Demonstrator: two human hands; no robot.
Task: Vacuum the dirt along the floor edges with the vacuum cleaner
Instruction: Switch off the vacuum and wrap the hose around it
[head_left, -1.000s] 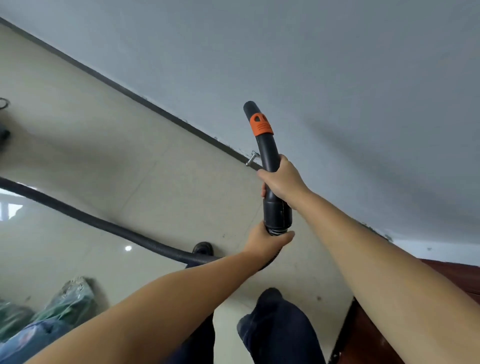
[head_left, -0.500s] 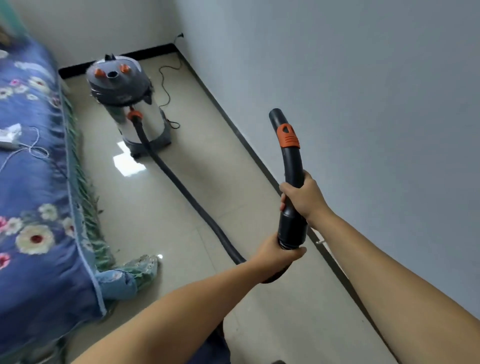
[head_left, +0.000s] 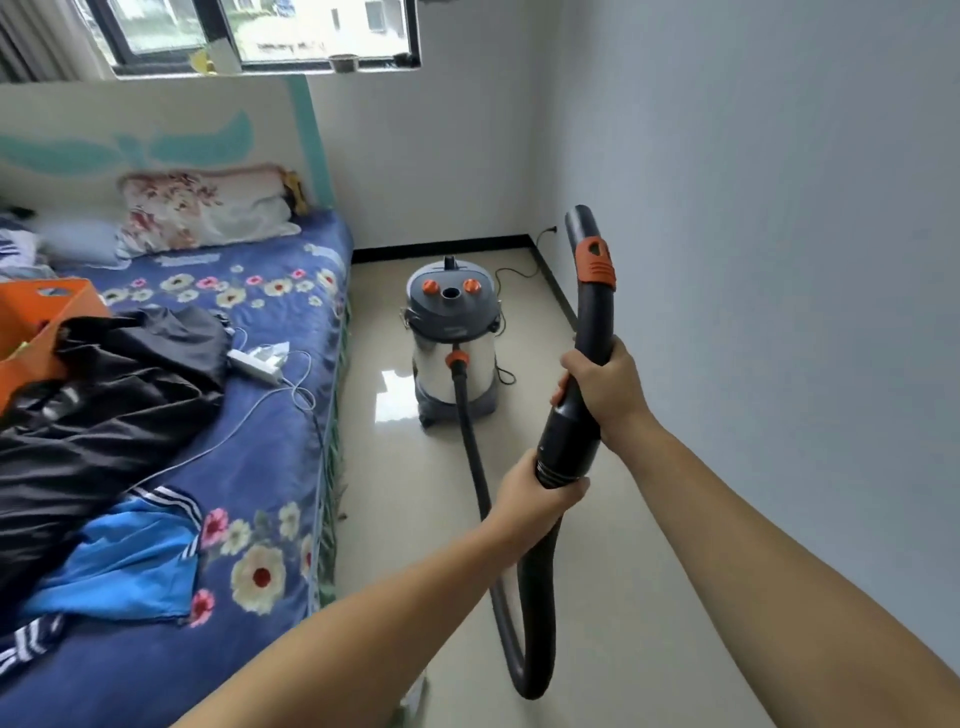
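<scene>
I hold the black vacuum handle pipe (head_left: 592, 306) upright in front of me; it has an orange clip near its open top end. My right hand (head_left: 608, 392) grips its curved middle. My left hand (head_left: 535, 506) grips the ribbed hose cuff just below. The black hose (head_left: 470, 441) loops down near my feet and runs across the beige floor to the steel canister vacuum (head_left: 453, 338), which stands upright between the bed and the right wall. A black skirting strip (head_left: 558, 288) marks the floor edge along the right wall.
A bed (head_left: 249, 395) with a blue floral cover, clothes, a power strip and an orange basket (head_left: 36, 322) fills the left. The vacuum's power cord (head_left: 511, 273) lies by the far corner. A window is above the headboard. A narrow floor strip runs between bed and wall.
The view has swung up from the floor and wall to the whole room, bringing the bed, window and canister into sight. Both hands keep the same grip on the handle pipe.
</scene>
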